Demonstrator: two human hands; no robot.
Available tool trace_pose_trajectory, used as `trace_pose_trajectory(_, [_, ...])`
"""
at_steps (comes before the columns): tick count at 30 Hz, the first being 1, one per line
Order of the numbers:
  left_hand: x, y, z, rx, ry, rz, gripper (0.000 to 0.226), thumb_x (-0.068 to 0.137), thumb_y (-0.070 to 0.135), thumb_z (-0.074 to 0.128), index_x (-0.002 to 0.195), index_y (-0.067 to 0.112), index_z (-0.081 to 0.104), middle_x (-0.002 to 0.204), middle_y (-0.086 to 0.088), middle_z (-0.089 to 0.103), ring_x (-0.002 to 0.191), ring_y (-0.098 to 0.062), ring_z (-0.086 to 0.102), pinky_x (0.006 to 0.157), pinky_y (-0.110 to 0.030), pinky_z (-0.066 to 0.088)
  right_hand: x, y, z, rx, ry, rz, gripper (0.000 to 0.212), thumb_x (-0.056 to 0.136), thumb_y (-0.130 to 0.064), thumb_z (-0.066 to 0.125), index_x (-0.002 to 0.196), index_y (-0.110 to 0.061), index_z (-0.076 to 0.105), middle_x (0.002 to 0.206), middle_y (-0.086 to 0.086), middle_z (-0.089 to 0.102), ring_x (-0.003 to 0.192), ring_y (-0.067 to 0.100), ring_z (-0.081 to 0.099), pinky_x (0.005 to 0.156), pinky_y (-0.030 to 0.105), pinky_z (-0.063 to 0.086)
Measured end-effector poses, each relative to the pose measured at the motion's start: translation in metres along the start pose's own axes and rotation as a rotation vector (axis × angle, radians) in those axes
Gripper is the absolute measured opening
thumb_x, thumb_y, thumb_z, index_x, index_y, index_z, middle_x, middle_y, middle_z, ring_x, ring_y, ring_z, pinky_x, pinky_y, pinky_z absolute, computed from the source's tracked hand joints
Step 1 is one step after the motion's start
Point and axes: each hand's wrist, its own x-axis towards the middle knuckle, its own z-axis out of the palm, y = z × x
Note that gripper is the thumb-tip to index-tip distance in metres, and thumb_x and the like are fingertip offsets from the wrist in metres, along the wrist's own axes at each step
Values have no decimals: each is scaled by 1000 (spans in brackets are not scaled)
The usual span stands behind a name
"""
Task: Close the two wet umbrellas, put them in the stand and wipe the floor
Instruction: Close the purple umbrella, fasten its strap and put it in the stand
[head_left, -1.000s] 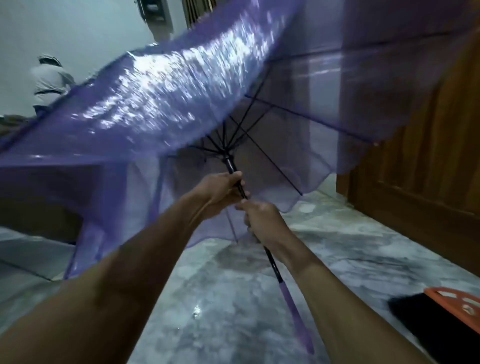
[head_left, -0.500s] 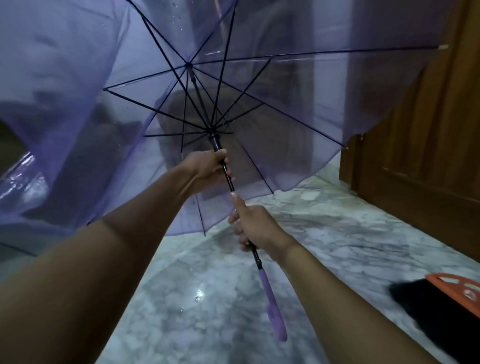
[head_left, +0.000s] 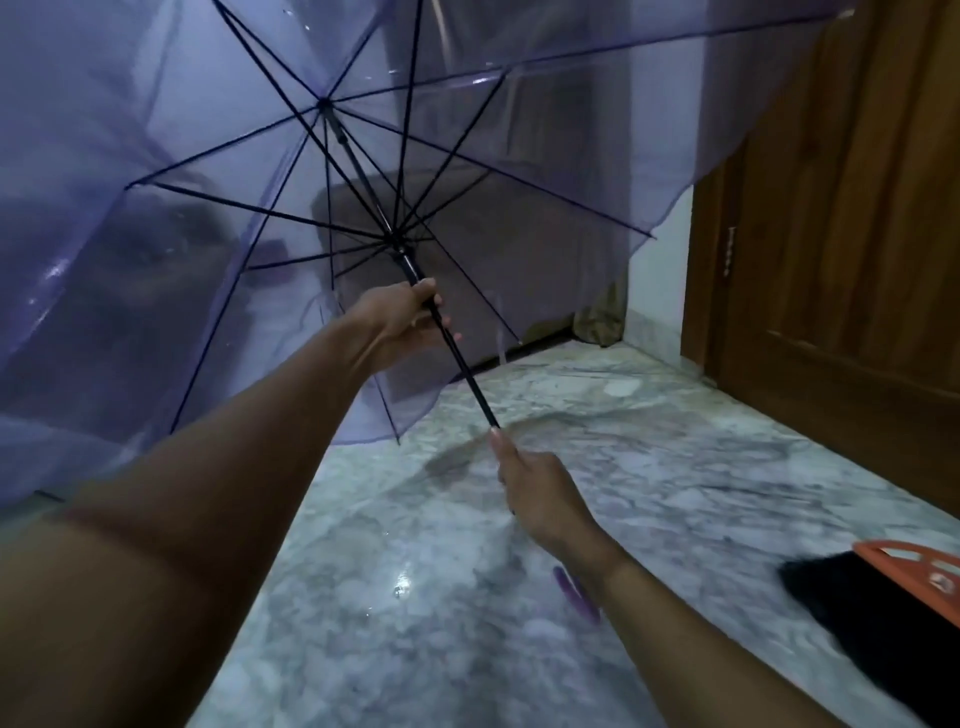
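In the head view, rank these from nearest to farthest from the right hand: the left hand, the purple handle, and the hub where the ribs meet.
1. purple handle, sticking out just below the right hand.
2. left hand, higher up the shaft.
3. rib hub, top, under the canopy.

The left forearm (head_left: 234, 467) and right forearm (head_left: 691, 629) are bare all the way down to the hands. The left hand (head_left: 400, 322) shows short, pale fingernails. The right hand (head_left: 540, 499) shows one on its thumb.
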Motion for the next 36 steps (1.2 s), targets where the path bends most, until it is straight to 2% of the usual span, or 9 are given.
trace_pose_trajectory(6, [-11,-17,7,71,-57,-46,18,104,17,45,92,8,56,74,-1,60,72,-13,60,64,-25,55,13,-30,-17,-48,38,-162,63,101,-49,46,50,-17,24,39,-7,20,34,9,19,45,29,15])
trace_pose_trajectory(12, [-22,-54,24,-12,-188,-134,26,104,13,43,82,4,54,78,-9,56,68,-17,63,52,-23,57,39,-56,-17,9,111,-77,49,94,-23,60,50,-20,37,28,-10,32,29,5,30,39,21,23])
trace_pose_trajectory(15, [-14,-50,21,-28,-169,-106,23,103,11,44,82,5,52,76,-8,52,49,-14,63,51,-27,58,34,-48,-19,86,0,-102,24,95,-13,61,70,-15,58,28,-16,36,32,0,35,37,11,26])
trace_pose_trajectory(18, [-7,-48,15,-13,-157,-71,23,102,10,45,80,6,50,74,-8,49,48,-17,60,48,-27,55,33,-51,-22,149,-96,-83,16,95,-8,59,108,-13,67,37,-19,49,33,-4,43,39,9,32])
trace_pose_trajectory(24, [1,-54,2,14,-114,-81,23,102,9,46,80,5,51,73,-9,48,62,-22,50,50,-32,58,27,-34,-17,175,-232,-110,33,94,5,59,126,1,58,90,8,55,59,1,47,52,9,40])
trace_pose_trajectory(28, [5,-53,-9,-4,-86,-104,24,102,10,46,80,6,51,73,-9,48,63,-21,50,50,-33,58,22,-22,-12,71,-108,-121,19,93,-24,67,101,-8,68,72,-4,57,56,-2,55,54,14,42])
trace_pose_trajectory(31, [6,-54,-9,11,-73,-96,29,104,9,42,77,7,50,73,-8,46,64,-21,47,49,-31,57,14,-13,-5,113,5,116,57,79,-61,71,69,-6,60,51,3,54,45,18,58,48,32,48])
trace_pose_trajectory(33, [5,-54,-8,23,-78,-93,31,105,10,40,75,8,50,73,-7,45,64,-20,47,48,-29,57,11,-18,1,103,18,211,60,85,-63,63,63,-8,53,42,0,47,33,14,44,38,21,36])
trace_pose_trajectory(36, [4,-52,-8,-5,-56,-98,28,104,9,42,78,7,51,73,-8,47,62,-20,50,48,-31,58,8,-21,1,-36,18,79,56,95,-52,55,56,-16,37,44,-7,35,34,9,33,35,19,22])
